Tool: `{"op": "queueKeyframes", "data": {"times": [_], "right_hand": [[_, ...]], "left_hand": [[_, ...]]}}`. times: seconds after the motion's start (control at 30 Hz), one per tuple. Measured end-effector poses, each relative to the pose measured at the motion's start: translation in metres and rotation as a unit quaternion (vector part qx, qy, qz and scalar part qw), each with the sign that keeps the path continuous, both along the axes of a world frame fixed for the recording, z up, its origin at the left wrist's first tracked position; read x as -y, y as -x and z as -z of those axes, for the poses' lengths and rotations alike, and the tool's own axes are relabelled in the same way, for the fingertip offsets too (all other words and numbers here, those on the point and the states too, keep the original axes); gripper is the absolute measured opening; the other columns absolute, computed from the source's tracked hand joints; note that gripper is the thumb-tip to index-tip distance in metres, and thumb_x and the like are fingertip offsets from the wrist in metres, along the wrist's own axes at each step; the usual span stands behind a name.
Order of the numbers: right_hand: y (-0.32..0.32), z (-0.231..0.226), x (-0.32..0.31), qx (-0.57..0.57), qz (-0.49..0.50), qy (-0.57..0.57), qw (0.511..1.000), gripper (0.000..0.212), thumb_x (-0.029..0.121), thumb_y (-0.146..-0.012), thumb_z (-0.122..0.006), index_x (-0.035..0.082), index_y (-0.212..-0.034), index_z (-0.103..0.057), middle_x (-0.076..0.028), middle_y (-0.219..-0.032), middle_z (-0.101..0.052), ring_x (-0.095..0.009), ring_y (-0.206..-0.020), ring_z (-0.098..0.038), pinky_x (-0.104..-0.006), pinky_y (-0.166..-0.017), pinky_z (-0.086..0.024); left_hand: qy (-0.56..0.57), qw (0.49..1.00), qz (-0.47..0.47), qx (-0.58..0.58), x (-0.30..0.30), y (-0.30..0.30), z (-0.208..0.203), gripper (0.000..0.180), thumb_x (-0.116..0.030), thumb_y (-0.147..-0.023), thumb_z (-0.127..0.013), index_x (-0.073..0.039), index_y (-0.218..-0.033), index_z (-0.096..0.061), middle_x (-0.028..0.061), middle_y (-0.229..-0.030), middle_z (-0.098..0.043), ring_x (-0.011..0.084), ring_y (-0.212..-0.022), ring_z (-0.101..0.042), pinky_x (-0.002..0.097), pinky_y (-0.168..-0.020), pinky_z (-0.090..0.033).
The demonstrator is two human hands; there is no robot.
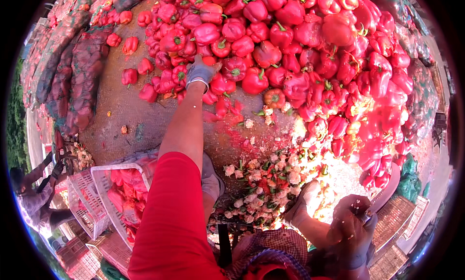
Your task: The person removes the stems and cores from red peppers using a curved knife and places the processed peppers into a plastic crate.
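A large heap of red bell peppers (281,35) fills the far side. My left hand (201,72), in a grey glove, reaches out to the heap's near edge. Its thumb and fingers are spread around an orange-red pepper (209,60), with no grip visible. At the lower right my right hand (352,231), also gloved and partly in shadow, is closed round the handle of a knife (386,190). The broad blade points up and to the right, away from the peppers nearest my body. Cut pepper cores (264,183) with pale seeds lie piled between my legs.
A white plastic crate (97,169) with red pepper pieces stands at my left, beside more crates (80,256). Filled mesh sacks (89,71) line the far left. Another person (38,197) is at the left rim. Wicker-like crates (393,222) stand at the right.
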State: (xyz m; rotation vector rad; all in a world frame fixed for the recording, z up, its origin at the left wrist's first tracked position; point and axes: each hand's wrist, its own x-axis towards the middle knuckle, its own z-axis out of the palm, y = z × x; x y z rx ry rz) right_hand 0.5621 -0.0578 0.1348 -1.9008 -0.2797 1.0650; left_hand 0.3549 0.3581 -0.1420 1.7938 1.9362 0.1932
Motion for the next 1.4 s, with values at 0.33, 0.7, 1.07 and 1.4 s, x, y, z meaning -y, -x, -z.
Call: {"op": "queueKeyframes", "data": {"times": [0.33,0.7,1.07,1.4], "right_hand": [[0.016,-0.022,0.002,-0.071,0.032,-0.098,0.992,0.025,-0.008,-0.084,-0.055,-0.003,-0.109,-0.056,-0.007,-0.090,-0.061,-0.007,-0.062,-0.052,-0.0207,-0.048,-0.039],[0.059,-0.025,0.014,0.053,-0.235,-0.160,0.957,0.016,0.005,-0.089,-0.062,0.000,-0.104,-0.060,-0.002,-0.078,-0.060,-0.006,-0.068,-0.053,-0.0244,-0.060,-0.044],[0.069,-0.020,0.032,0.230,-0.231,-0.218,0.920,0.019,0.013,-0.089,-0.061,-0.001,-0.101,-0.057,-0.018,-0.081,-0.065,-0.031,-0.075,-0.066,-0.0395,-0.067,-0.050],[0.074,-0.014,0.007,0.221,-0.244,-0.176,0.928,0.017,0.012,-0.089,-0.057,-0.001,-0.100,-0.057,-0.024,-0.080,-0.063,-0.039,-0.078,-0.065,-0.0439,-0.065,-0.049]], "left_hand": [[-0.002,0.859,0.016,0.511,0.090,0.018,-0.041,0.066,-0.006,-0.064,-0.085,-0.004,-0.114,-0.042,0.0091,-0.109,-0.051,0.0175,-0.097,-0.054,0.0329,-0.082,-0.052],[-0.142,0.834,0.297,0.443,0.270,0.004,-0.294,0.069,-0.007,-0.063,-0.086,-0.005,-0.119,-0.045,0.0077,-0.116,-0.050,0.0161,-0.107,-0.051,0.0330,-0.095,-0.045],[-0.313,0.806,0.285,0.414,0.323,-0.008,-0.300,0.070,-0.013,-0.061,-0.090,-0.005,-0.116,-0.046,0.0116,-0.115,-0.048,0.0238,-0.115,-0.049,0.0381,-0.094,-0.045],[-0.215,0.789,0.195,0.541,0.325,-0.016,-0.294,0.057,-0.003,-0.070,-0.079,-0.006,-0.115,-0.043,0.0083,-0.113,-0.046,0.0197,-0.108,-0.051,0.0335,-0.093,-0.045]]}}
